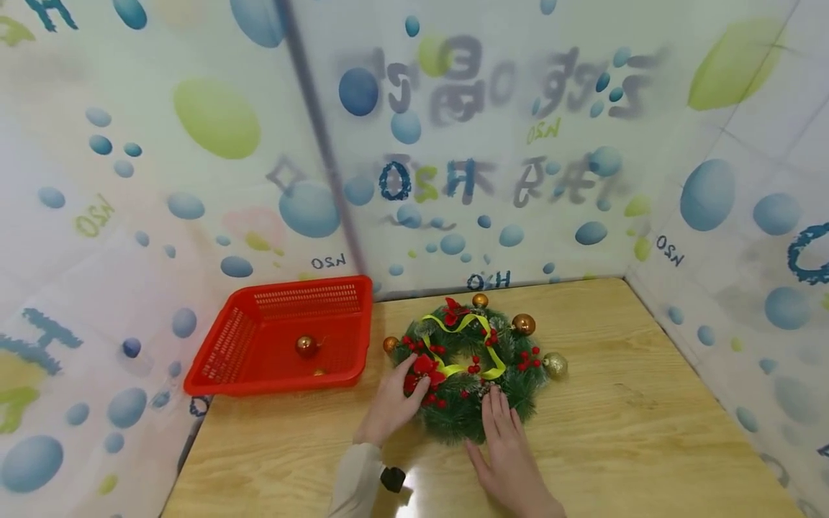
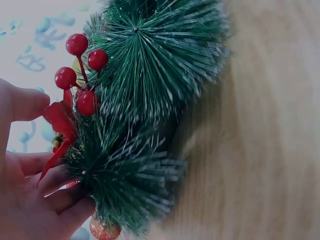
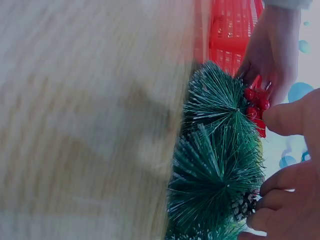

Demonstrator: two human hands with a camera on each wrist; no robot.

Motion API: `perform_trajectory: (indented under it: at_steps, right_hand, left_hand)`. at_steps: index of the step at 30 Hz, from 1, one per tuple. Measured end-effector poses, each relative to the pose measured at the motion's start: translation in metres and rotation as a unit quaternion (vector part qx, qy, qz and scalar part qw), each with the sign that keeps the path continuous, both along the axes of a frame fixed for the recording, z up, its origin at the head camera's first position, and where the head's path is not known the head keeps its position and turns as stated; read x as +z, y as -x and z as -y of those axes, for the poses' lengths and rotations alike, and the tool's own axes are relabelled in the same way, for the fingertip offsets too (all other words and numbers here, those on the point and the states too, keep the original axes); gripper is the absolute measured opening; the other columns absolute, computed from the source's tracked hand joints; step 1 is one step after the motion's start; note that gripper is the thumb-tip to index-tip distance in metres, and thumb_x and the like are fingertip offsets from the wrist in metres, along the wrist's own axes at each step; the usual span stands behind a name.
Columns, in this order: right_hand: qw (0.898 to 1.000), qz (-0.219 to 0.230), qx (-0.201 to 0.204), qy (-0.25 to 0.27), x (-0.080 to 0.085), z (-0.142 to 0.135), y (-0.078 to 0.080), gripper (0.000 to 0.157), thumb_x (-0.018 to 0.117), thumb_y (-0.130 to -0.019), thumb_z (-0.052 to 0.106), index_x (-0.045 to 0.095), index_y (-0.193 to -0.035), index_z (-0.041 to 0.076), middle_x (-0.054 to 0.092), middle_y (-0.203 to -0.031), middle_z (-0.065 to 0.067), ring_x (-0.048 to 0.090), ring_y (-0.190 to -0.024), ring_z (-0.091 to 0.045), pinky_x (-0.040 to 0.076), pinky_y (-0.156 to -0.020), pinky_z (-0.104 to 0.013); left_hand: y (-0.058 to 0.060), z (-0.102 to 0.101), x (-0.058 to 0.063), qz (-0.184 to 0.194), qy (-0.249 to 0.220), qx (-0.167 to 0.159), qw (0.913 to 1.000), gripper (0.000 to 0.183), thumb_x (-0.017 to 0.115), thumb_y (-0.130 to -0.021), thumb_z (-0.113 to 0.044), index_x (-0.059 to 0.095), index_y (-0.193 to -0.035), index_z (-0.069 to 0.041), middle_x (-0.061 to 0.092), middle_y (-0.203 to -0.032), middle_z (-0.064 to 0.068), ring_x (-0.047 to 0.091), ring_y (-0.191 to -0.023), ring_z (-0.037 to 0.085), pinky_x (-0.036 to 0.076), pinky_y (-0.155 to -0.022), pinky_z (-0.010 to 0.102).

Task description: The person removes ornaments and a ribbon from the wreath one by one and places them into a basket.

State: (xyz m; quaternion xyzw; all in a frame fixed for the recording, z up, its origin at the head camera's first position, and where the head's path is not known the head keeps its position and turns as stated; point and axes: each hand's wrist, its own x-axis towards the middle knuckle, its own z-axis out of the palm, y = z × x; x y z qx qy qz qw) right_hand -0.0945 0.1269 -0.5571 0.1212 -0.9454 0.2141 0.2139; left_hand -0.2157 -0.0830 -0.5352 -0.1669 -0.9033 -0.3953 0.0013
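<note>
A green Christmas wreath [image 1: 518, 392] lies on the table, decked with red berries [image 2: 77, 45], red artificial flowers [image 1: 425, 367], a yellow ribbon [image 1: 497, 373] and shiny balls [image 1: 523, 324]. At its near left side my left hand [image 1: 393, 404] has thumb and fingers on either side of a red flower [image 2: 62, 120], thumb against a petal. My right hand [image 1: 508, 457] rests its fairly straight fingers on the wreath's near edge, beside a frosted pine cone [image 3: 244, 205]. The undersides of the fingertips are partly hidden.
To the left of the wreath stands a red plastic basket [image 1: 352, 370] with a copper-coloured ball [image 1: 306, 346] and a smaller one inside. A patterned curtain [image 1: 414, 237] hangs behind the wooden table [image 1: 615, 432]. A small black object [image 1: 392, 479] is beside the left sleeve.
</note>
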Motion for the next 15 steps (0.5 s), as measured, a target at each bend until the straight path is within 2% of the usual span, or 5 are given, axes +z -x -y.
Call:
perform_trajectory:
  at_steps: [5,10,15]
  right_hand:
    - [0.999,0.045,-0.013,0.02,0.007,-0.011,0.002,0.079,0.075,-0.092,0.027,0.038,-0.148,-0.015,0.032,-0.157,-0.035,0.036,-0.143,-0.053,0.038,-0.107,-0.07]
    - [0.994,0.095,-0.018,0.056,0.014,-0.024,0.007,0.074,0.064,-0.1,0.031,0.034,-0.151,-0.014,0.027,-0.16,-0.034,0.027,-0.147,-0.054,0.03,-0.112,-0.072]
    - [0.986,0.134,-0.014,0.098,0.012,-0.037,0.013,0.071,0.056,-0.105,0.033,0.03,-0.153,-0.013,0.022,-0.162,-0.033,0.019,-0.149,-0.055,0.026,-0.114,-0.072]
  left_hand:
    - [-0.014,-0.004,0.001,0.007,-0.005,-0.028,0.9996,0.066,0.054,-0.103,-0.04,0.039,-0.154,0.0,0.044,-0.157,0.018,0.044,-0.143,0.039,0.039,-0.116,0.057]
    - [-0.025,-0.008,0.0,0.024,-0.009,-0.049,0.9985,0.068,0.052,-0.104,-0.043,0.035,-0.157,-0.002,0.04,-0.16,0.017,0.042,-0.145,0.036,0.04,-0.115,0.056]
    - [-0.036,-0.012,0.0,0.022,0.003,-0.063,0.9977,0.068,0.051,-0.105,-0.043,0.034,-0.157,-0.002,0.039,-0.16,0.017,0.042,-0.146,0.034,0.04,-0.116,0.054]
